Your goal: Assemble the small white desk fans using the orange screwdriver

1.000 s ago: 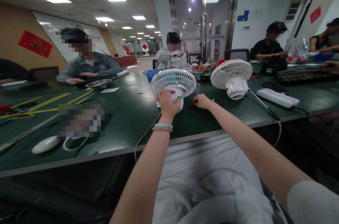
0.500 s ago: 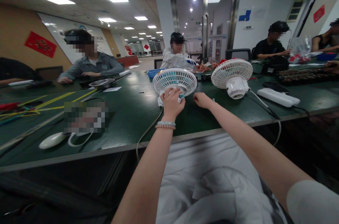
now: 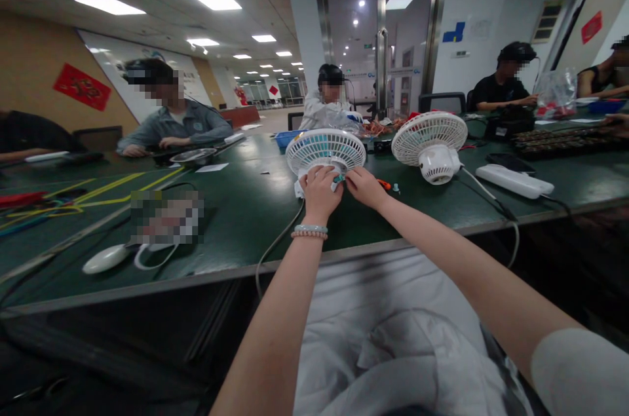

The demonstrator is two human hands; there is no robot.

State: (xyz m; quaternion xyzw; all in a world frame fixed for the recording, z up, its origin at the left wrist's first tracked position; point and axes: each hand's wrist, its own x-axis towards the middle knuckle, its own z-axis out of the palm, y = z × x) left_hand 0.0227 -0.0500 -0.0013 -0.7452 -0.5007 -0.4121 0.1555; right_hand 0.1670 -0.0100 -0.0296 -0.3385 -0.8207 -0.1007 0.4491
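Note:
A white fan head (image 3: 327,146) with a round grille stands on the dark green table in front of me. My left hand (image 3: 320,194) is wrapped over the back of its housing. My right hand (image 3: 364,187) has its fingers pressed together at the right side of the housing, next to a small teal piece (image 3: 339,178); whether they pinch it is too small to tell. An orange item (image 3: 384,185) and a small pale-blue piece (image 3: 396,187) lie just right of my right hand. A second white fan (image 3: 432,144) stands further right.
A white power strip (image 3: 514,181) lies at the right. On the left are a white oval object (image 3: 105,259), yellow wires (image 3: 111,188) and a metal ring (image 3: 193,155). A blue tray (image 3: 286,139) is behind the fan. Several people sit around the table.
My right hand has moved left to the housing and now meets the area beside my left hand. The orange item has come into view. My left hand stays on the fan.

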